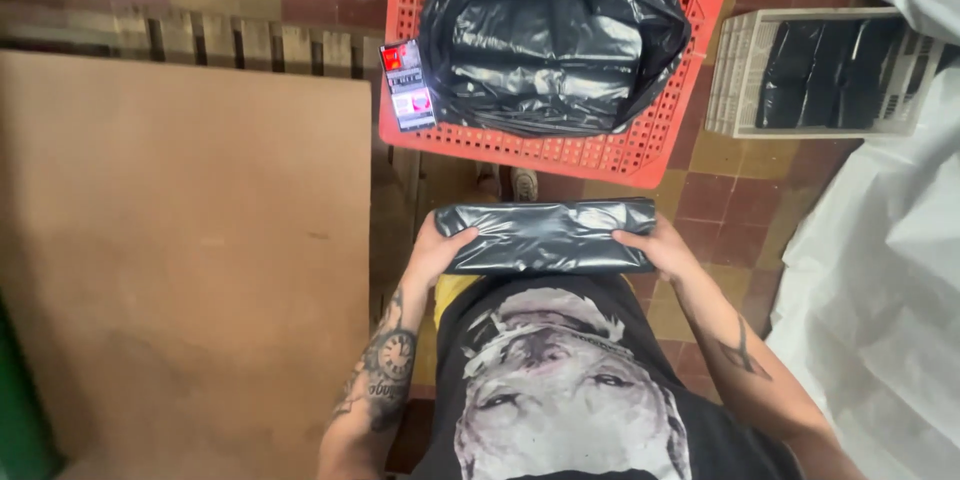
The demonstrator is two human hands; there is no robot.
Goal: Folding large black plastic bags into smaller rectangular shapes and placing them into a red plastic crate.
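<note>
Black glossy plastic was the main thing in the head view: a flat, rectangular black package (546,236) was held level in front of the person's chest, above the tiled floor (720,195). The left hand (432,252) gripped its left end, fingers curled under and thumb along the edge. The right hand (662,248) did the same at the right end, thumb on top, fingers tucked out of sight beneath. So both hands were closed on that 1 package, not loose.

Counting stuff: 1 red plastic crate (640,145) sat just ahead, with 1 big black bag (550,35) bulging out of it. 1 small printed box (408,85) rested on the crate's left rim. 1 white slatted crate (738,75) stood off to the right with more black wrapped packs inside; I couldn't count those. 1 large brown board (185,260) covered the left side, lying on a wooden pallet (250,40).

White sheeting (880,270) ran off the right edge. A green object (20,410) at the bottom left corner was cut off, couldn't tell what it was. 2 shoe tips (508,182) poked out just below the red crate.
</note>
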